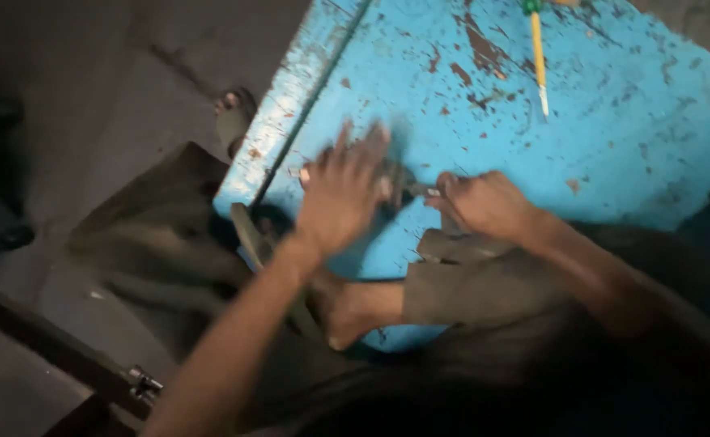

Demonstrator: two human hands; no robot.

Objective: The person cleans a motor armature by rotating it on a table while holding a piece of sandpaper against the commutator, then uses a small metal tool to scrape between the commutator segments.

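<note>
Head view: the left hand (340, 190) lies spread and motion-blurred over a small dark metal part (395, 182) on the chipped blue panel (614, 121); whether it grips the part cannot be told. The right hand (484, 202) is curled around a thin tool (421, 191) touching that part. Pressing the part flat would likely steady the work. A yellow screwdriver (539, 57) lies well apart.

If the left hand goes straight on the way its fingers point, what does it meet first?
The left hand points up across the blue painted panel. Ahead lies only bare, chipped paint; the yellow screwdriver lies well off to the right. The hand is blurred, so this is uncertain.
</note>
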